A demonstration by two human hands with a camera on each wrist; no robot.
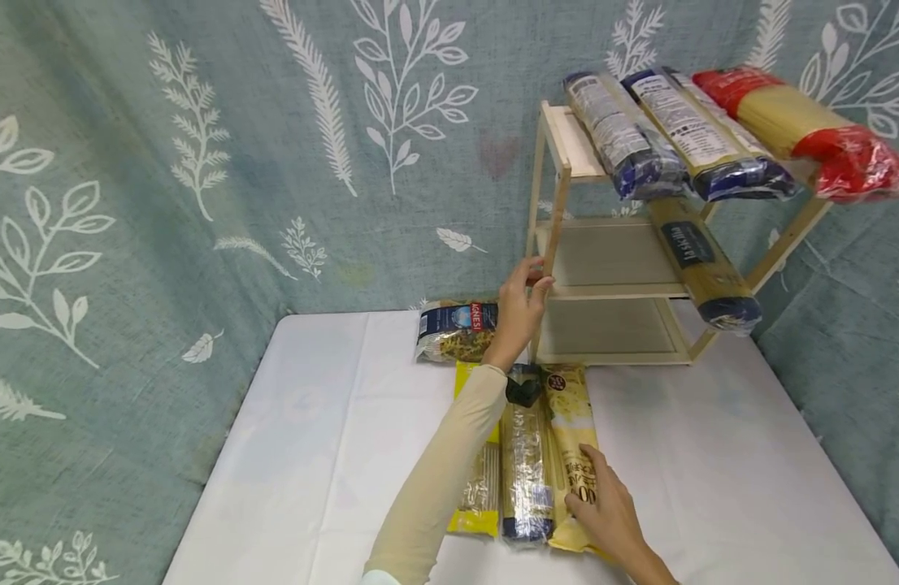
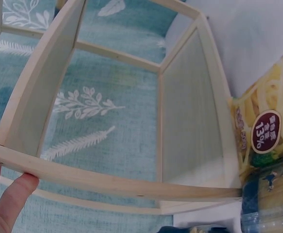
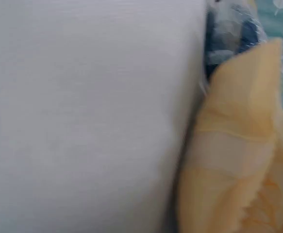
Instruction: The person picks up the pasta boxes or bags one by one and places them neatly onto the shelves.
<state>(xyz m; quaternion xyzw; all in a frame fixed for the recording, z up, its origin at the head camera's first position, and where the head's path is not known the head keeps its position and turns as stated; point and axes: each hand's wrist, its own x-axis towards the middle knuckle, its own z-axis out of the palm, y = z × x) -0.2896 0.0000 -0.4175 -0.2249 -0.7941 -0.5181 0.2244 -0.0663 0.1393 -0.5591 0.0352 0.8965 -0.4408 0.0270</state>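
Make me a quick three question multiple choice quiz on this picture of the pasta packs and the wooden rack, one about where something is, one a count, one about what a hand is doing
1. Where does the red-ended spaghetti pack lie?
A. on the rack's top shelf
B. on the table
C. on the bottom shelf

2. How many packs lie on the top shelf?
A. one
B. three
C. five

3. What is the left hand doing?
A. hanging free
B. lifting a pack
C. holding the rack's front post

Answers:
1. A, the red-ended spaghetti pack lies at the right end of the top shelf of the wooden rack.
2. B, two blue-ended packs lie beside the red-ended one.
3. C, the left hand has its fingers round the front post, while the right hand rests on the yellow noodle pack on the table.
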